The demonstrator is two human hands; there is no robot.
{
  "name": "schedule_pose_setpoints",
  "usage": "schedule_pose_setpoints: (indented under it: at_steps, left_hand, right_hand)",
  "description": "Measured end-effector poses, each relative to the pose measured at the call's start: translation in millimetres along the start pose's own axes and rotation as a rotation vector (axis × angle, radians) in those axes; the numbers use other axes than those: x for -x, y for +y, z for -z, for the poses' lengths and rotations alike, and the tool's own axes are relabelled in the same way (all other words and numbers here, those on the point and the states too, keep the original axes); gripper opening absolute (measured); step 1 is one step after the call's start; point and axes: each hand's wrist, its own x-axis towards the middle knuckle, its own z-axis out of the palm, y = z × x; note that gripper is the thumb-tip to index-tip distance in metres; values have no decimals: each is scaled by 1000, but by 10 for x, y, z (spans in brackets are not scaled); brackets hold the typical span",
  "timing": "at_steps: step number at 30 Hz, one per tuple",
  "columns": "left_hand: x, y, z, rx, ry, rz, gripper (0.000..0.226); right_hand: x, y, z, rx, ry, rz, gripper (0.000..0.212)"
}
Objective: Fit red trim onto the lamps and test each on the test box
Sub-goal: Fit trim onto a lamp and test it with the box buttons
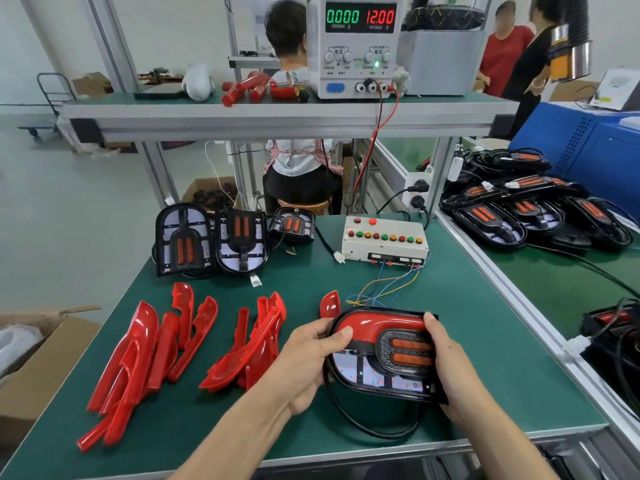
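A black lamp [381,355] with two orange bars is held above the near part of the table, a glossy red trim [374,325] seated along its upper edge and a black cable looped beneath it. Loose red trim pieces [180,344] are heaped to the left. Three untrimmed lamps [221,240] are propped at the far left corner. The white test box [384,242], studded with coloured buttons, is set at the back, thin coloured wires trailing from it.

A green worktop [467,358] carries loose red trim pieces [138,348] toward its left edge. Three untrimmed lamps [214,242] lie along the far edge, beside the test box [384,242].
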Motion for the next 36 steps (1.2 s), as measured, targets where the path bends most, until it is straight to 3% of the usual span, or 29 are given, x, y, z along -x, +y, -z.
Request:
schedule_pose_setpoints:
  at_steps: [5, 11, 14, 17, 20, 24, 27, 33, 36]
  left_hand:
    - [16, 23, 31, -54, -31, 27, 22]
    - [-62, 335, 172, -63, -86, 152, 19]
    - [-158, 428, 207, -116, -6, 98, 18]
    - [-255, 543, 186, -256, 48, 27, 18]
    - [-351, 638, 145, -477, 30, -29, 19]
    - [-465, 656, 47, -694, -71, -80, 20]
    - [-508, 623, -25, -754, -54, -101, 25]
    - [-270, 655, -51, -770, 194, -209, 69]
    - [-44, 649, 159, -825, 390, -433, 44]
  right_hand:
    - [94, 31, 162, -93, -98, -56, 48]
    - [119, -94, 215, -71, -342, -112, 44]
    - [119, -183, 185, 28, -477, -83, 44]
    - [128, -205, 232, 104, -653, -100, 59]
    - [144, -151, 270, 137, -793, -118, 54]
    - [162, -6, 255, 54, -761, -103, 48]
    - [188, 43, 214, 18, -683, -83, 46]
    - [201, 74, 211, -42, -573, -49, 38]
    - [207, 101, 246, -89, -476, -48, 43]
